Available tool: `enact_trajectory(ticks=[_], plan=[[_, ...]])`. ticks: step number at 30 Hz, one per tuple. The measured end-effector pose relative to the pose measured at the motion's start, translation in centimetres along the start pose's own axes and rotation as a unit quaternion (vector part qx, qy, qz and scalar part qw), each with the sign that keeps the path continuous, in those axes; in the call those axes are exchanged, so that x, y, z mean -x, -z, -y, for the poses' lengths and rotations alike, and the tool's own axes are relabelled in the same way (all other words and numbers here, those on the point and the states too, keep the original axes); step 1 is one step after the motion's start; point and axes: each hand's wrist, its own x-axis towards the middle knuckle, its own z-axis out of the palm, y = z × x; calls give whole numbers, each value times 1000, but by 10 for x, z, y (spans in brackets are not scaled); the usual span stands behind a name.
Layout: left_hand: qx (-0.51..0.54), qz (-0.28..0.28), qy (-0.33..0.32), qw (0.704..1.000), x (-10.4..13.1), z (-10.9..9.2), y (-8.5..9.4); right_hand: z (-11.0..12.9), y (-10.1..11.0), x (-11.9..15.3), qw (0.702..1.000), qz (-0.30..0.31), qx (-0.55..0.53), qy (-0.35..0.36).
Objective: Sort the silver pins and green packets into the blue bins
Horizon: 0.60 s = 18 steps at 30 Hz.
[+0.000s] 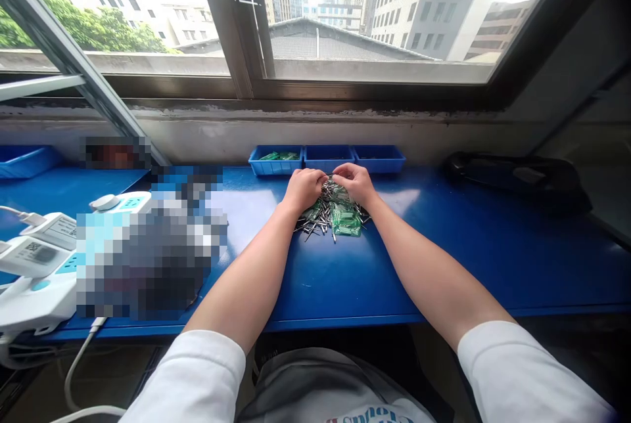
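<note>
A pile of slim metal pins (324, 221) lies on the blue tabletop, mixed with small flat green pieces (346, 221) that look shiny. My left hand (304, 190) is over the pile's left side, its fingers curled and thumb tip pressed in. Just across from it, my right hand (355, 184) has thumb and forefinger pinched together above the green pieces. The two sets of fingertips nearly meet. Whatever sits between them is too small to name. Behind the hands, a blue bin (276, 160) contains more green pieces.
Two more blue bins, a middle bin (328, 155) and a right bin (378, 164), stand by the wall below the window. White power strips (39, 298) with plugs and cables occupy the left side, beside a blurred-out area. A dark object (517, 180) lies at the back right.
</note>
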Motion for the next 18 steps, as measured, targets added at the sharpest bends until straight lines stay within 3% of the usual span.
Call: enact_trajectory(ticks=[7,13,16,18], plan=[[2,1,3,1000,0,0,2,2,6,-1,992,22,-112,-47],[8,-2,-10,1000,1,0,1,4,8,1,993,31,-111,-34],[12,-17,2,1000,1,0,2,1,7,-1,995,11,-97,-25],[18,-44,21,999,1,2,2,-2,8,-4,997,-33,-63,-23]])
